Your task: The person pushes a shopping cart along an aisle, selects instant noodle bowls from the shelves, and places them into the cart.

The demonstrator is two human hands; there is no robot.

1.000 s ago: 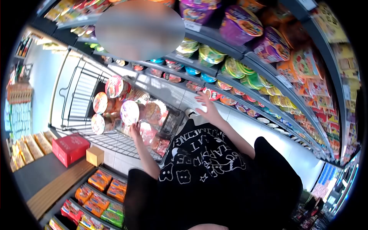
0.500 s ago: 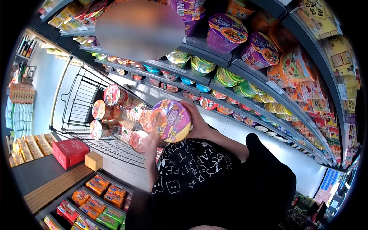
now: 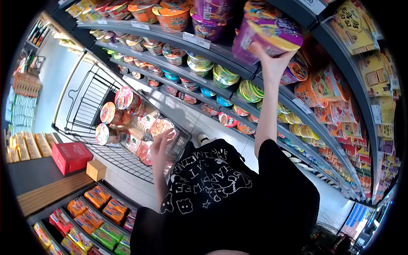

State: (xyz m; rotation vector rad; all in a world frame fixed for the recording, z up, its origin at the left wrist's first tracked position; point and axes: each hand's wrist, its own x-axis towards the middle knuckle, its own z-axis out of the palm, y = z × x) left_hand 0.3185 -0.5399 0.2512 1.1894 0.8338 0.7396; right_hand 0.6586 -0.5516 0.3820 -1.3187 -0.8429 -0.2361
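Observation:
My right hand (image 3: 275, 61) reaches up to the top shelf and grips a purple instant noodle bucket (image 3: 267, 36) with a yellow rim from below. The bucket is tilted and sits among other noodle tubs at the shelf. My left hand (image 3: 160, 146) hangs above the near side of a black wire shopping cart (image 3: 114, 163), fingers apart with nothing in them. Inside the cart are several noodle cups (image 3: 114, 113) and clear-wrapped noodle packs (image 3: 146, 120).
Shelves of cup noodles (image 3: 225, 76) run along the right side, with price tags (image 3: 196, 40) on their edges. At the lower left stand a red box (image 3: 71, 158), a small wooden block (image 3: 96, 170) and bins of snack packs (image 3: 95, 196).
My right hand has carried the purple noodle bucket from in front of my chest up to the top shelf. My left hand has let go of it and stays low by the cart.

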